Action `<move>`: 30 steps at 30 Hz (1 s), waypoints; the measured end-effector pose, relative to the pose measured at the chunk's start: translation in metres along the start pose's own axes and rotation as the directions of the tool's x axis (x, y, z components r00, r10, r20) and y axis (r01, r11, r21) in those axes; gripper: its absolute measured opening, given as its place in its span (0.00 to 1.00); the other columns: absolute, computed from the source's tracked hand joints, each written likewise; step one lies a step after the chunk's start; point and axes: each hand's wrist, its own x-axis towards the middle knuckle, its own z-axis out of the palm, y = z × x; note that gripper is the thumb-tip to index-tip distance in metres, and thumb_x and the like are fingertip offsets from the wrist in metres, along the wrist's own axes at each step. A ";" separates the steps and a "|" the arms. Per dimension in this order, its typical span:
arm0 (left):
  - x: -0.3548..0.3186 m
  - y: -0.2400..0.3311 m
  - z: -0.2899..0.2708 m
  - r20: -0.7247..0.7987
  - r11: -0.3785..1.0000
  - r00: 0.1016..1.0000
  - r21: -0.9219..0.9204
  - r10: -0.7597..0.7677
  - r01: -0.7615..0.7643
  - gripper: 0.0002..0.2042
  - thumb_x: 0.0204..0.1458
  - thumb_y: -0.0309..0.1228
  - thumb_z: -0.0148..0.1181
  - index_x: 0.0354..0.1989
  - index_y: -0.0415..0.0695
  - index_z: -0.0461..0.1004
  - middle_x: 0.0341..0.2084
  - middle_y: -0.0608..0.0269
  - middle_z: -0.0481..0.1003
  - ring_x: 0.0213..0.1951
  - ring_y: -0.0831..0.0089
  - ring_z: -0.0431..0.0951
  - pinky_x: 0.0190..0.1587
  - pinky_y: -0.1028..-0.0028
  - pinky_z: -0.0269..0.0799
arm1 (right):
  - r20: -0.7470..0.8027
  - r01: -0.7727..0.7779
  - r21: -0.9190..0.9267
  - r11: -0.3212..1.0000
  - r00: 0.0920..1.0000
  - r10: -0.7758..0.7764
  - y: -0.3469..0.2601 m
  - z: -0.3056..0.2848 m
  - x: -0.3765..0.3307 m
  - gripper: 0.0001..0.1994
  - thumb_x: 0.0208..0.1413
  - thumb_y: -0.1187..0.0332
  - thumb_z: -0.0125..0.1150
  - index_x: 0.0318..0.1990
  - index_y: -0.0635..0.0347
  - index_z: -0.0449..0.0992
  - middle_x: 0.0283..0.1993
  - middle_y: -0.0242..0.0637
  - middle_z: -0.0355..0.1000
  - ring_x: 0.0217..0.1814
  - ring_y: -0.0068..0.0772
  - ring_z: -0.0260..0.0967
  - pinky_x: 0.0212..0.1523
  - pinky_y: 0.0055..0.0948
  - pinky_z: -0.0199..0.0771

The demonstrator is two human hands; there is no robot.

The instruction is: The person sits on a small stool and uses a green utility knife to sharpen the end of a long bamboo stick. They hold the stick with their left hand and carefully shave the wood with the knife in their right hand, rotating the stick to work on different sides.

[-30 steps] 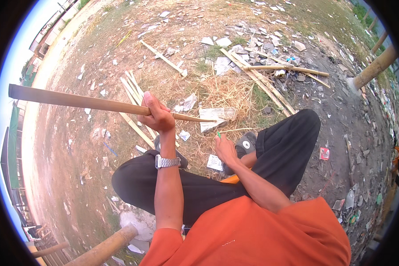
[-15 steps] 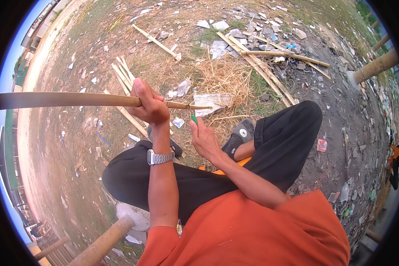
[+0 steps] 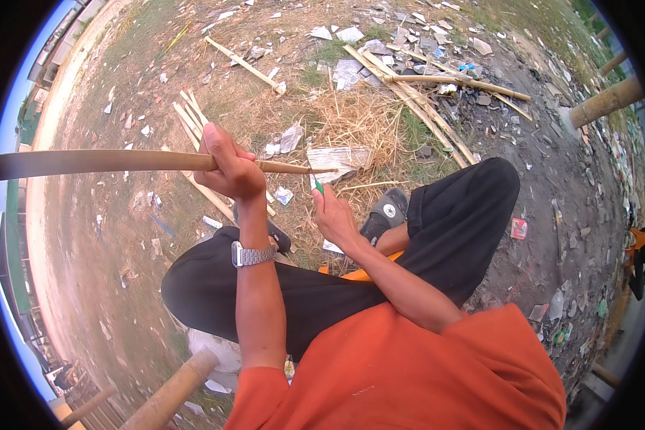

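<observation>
A long bamboo strip [image 3: 100,163] runs level from the left rim to a thin, pale tip above the straw. My left hand [image 3: 229,166], with a metal watch on its wrist, is closed round the strip not far from that tip. Just right of it and lower, my right hand [image 3: 335,216] grips a small knife [image 3: 318,186] with a green handle. The knife's thin blade points up and meets or crosses the strip near its tip; exact contact is too small to tell. My right fingers hide most of the handle.
A heap of straw shavings [image 3: 351,122] lies ahead around a pale flat piece [image 3: 340,159]. Split bamboo strips [image 3: 416,104] lie at far right, more strips [image 3: 191,122] at left. My crossed legs [image 3: 444,229] are below. Bamboo posts [image 3: 605,104] stand at the sides.
The knife blade now shows at the strip, a little back from the tip. My right hand has turned slightly. My left hand keeps its hold, and the whole view has shifted slightly.
</observation>
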 end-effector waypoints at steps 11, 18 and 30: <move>0.002 -0.001 0.002 -0.039 0.999 0.998 -0.019 -0.042 0.041 0.23 0.60 0.35 0.44 0.10 0.43 0.59 0.06 0.70 0.56 0.08 0.83 0.55 0.12 0.80 0.49 | -0.120 -0.094 -0.012 0.995 0.988 0.092 0.051 0.025 0.032 0.17 0.64 0.58 0.37 0.42 0.66 0.62 0.27 0.67 0.69 0.35 0.70 0.68 0.39 0.58 0.65; 0.004 0.002 0.002 -0.032 1.000 0.999 -0.011 -0.002 0.002 0.23 0.60 0.34 0.44 0.10 0.44 0.58 0.06 0.71 0.55 0.08 0.83 0.55 0.12 0.81 0.49 | -0.081 -0.021 -0.028 0.999 0.997 0.019 0.035 0.023 0.028 0.15 0.64 0.57 0.38 0.42 0.62 0.62 0.24 0.65 0.69 0.31 0.70 0.68 0.36 0.59 0.66; 0.013 -0.009 -0.009 -0.122 0.995 0.990 -0.082 -0.067 0.057 0.22 0.59 0.32 0.45 0.10 0.45 0.56 0.06 0.71 0.55 0.08 0.84 0.53 0.10 0.80 0.47 | -0.086 -0.189 -0.181 0.965 0.981 0.176 0.066 0.034 0.042 0.18 0.63 0.54 0.38 0.44 0.62 0.63 0.34 0.63 0.71 0.39 0.67 0.69 0.41 0.58 0.68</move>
